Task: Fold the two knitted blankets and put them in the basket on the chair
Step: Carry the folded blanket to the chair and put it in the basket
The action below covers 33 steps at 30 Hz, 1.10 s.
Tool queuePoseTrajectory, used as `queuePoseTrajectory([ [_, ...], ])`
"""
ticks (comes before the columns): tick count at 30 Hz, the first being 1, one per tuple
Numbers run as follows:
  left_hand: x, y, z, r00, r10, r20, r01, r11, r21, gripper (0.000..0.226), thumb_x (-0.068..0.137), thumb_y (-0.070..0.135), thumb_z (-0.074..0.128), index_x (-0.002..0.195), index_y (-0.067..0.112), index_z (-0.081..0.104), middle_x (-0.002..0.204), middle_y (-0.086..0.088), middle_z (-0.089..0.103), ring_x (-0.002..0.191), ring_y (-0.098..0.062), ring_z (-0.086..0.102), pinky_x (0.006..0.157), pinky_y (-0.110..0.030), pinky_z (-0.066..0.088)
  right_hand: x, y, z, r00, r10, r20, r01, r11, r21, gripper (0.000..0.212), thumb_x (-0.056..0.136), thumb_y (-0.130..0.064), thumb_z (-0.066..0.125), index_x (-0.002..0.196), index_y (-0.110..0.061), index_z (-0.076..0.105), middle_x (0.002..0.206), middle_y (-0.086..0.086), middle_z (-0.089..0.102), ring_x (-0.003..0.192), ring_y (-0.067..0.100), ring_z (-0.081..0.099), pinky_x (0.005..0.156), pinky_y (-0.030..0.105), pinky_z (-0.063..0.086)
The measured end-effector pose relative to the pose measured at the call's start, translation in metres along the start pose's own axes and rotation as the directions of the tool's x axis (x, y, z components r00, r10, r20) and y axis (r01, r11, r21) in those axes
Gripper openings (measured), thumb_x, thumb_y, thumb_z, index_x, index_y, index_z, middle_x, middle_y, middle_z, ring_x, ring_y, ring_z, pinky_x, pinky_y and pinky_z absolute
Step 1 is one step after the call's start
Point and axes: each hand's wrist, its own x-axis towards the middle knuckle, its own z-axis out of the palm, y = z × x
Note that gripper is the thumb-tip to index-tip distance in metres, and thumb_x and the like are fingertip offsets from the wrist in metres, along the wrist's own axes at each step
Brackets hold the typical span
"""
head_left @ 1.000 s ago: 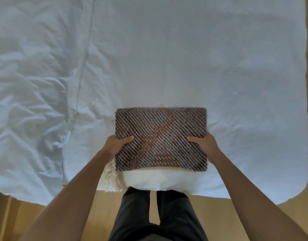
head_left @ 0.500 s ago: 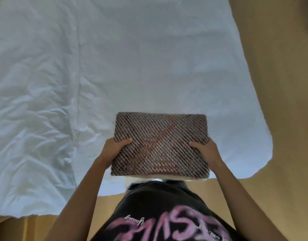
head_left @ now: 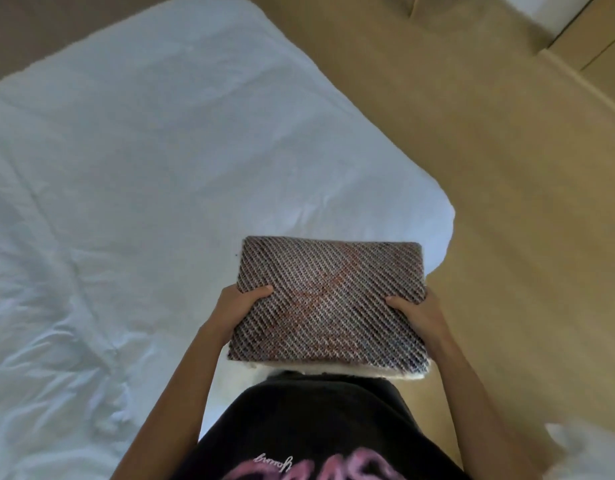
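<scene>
A folded brown knitted blanket (head_left: pixel 330 303) with a diagonal weave and a faint orange pattern is held level in front of my chest, above the bed's corner. A folded white blanket (head_left: pixel 337 370) lies under it, only its near edge showing. My left hand (head_left: pixel 238 306) grips the stack's left side, thumb on top. My right hand (head_left: pixel 415 313) grips the right side the same way. The basket and the chair are out of view.
A bed with a wrinkled white sheet (head_left: pixel 143 202) fills the left and centre; its rounded corner is beside the stack. Tan carpet (head_left: pixel 489 168) stretches to the right. A wooden furniture edge (head_left: pixel 576 43) sits at the top right. Something white (head_left: pixel 583 448) shows at the bottom right.
The stack has been lifted off the bed and carried to the right. The view has swung right, so the bed has slid left and more carpet shows.
</scene>
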Motion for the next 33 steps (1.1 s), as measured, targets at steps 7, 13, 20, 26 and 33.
queuePoseTrajectory([
  [7,-0.006,0.031,0.1,0.976,-0.001,0.217,-0.058,0.963,0.263,0.065,0.07,0.034,0.08,0.124,0.008,0.056,0.116,-0.011,0.065,0.088,-0.022,0.065,0.075,-0.032,0.051,-0.038,0.061,-0.089,0.963,0.121,-0.241,-0.072,0.976,0.204,0.051,0.068,-0.021,0.081,0.113,-0.012,0.057,0.097,0.002,0.069,0.08,0.018,0.068,0.062,0.029,0.054],
  [13,-0.031,0.044,0.241,0.927,-0.019,0.374,-0.178,0.856,0.486,0.044,0.069,0.038,0.08,0.104,0.018,0.064,0.093,0.0,0.071,0.082,-0.02,0.068,0.065,-0.029,0.052,-0.074,0.127,-0.19,0.894,0.246,-0.375,-0.076,0.908,0.413,0.05,0.07,-0.021,0.079,0.112,-0.011,0.054,0.094,0.004,0.069,0.077,0.019,0.07,0.063,0.033,0.058],
  [20,-0.082,0.031,0.421,0.842,-0.032,0.539,-0.363,0.706,0.609,0.02,0.071,0.032,0.079,0.084,0.023,0.067,0.076,0.005,0.074,0.071,-0.016,0.071,0.057,-0.025,0.05,-0.118,0.203,-0.31,0.783,0.326,-0.53,0.047,0.819,0.572,0.05,0.069,-0.026,0.079,0.112,-0.014,0.057,0.1,0.002,0.07,0.085,0.018,0.07,0.08,0.04,0.057],
  [26,-0.129,0.011,0.553,0.743,-0.098,0.662,-0.526,0.526,0.668,0.023,0.072,0.034,0.078,0.084,0.019,0.065,0.079,0.004,0.072,0.072,-0.017,0.068,0.057,-0.025,0.049,-0.153,0.26,-0.368,0.634,0.485,-0.602,0.103,0.719,0.688,0.051,0.07,-0.031,0.077,0.113,-0.014,0.058,0.102,0.002,0.069,0.087,0.018,0.068,0.084,0.042,0.056],
  [33,-0.158,-0.006,0.698,0.637,-0.203,0.744,-0.673,0.325,0.665,0.03,0.07,0.035,0.08,0.085,0.011,0.069,0.079,-0.003,0.074,0.073,-0.022,0.071,0.062,-0.03,0.054,-0.157,0.296,-0.426,0.46,0.64,-0.616,0.163,0.621,0.767,0.04,0.07,-0.031,0.077,0.104,-0.017,0.062,0.092,-0.003,0.07,0.081,0.014,0.068,0.08,0.038,0.056],
])
